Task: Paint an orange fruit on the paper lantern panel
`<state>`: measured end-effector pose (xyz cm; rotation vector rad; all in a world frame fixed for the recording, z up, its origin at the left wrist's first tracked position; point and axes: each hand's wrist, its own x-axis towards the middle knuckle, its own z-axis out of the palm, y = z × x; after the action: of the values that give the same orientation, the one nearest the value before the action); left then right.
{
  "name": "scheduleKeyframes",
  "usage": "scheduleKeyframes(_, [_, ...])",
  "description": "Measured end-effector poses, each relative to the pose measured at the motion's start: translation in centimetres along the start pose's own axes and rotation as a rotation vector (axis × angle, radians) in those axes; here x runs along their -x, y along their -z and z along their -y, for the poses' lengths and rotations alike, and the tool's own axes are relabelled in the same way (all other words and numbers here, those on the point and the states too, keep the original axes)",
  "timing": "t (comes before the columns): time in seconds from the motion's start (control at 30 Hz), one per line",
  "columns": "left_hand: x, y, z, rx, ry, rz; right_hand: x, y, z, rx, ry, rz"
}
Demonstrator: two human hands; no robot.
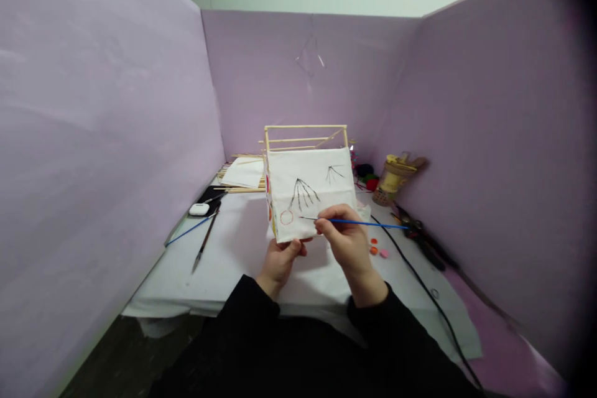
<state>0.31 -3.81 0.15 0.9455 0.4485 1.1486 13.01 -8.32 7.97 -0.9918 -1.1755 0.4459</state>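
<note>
My left hand [278, 261] grips the bottom edge of a box-shaped lantern frame [305, 127] made of thin wooden sticks. White paper [280, 168] covers its near side, and the upper part of the frame is bare. Black branching strokes and a red circle outline are painted on the paper. In my right hand [347, 237] is a thin blue paintbrush [361, 222], pinched between the fingers. Its tip points left, close to the red circle; whether it touches the paper I cannot tell. Coloured patches show along the frame's left side.
On the left lie a dark-handled brush [205, 239], another blue brush [189, 231], a white case [199, 209] and paper sheets [245, 171] with sticks. Rightward are orange and pink discs [384, 254], a black cable [415, 273], pliers [429, 252] and a yellow-wrapped cup [390, 180]. Lilac panels enclose the table.
</note>
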Motion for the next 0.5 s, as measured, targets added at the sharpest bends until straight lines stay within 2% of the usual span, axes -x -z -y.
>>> scheduleKeyframes(0.13, [0.0, 0.0, 0.0, 0.006, -0.012, 0.029, -0.3, -2.2, -0.6, 0.015, 0.099, -0.084])
scheduleKeyframes(0.3, [0.0, 0.1, 0.2, 0.006, 0.007, 0.015, -0.2, -2.5, -1.1, 0.209, 0.186, -0.025])
scheduleKeyframes(0.5, [0.0, 0.1, 0.3, 0.040, 0.019, 0.017, 0.0, -2.8, -1.6, 0.259, 0.279, 0.014])
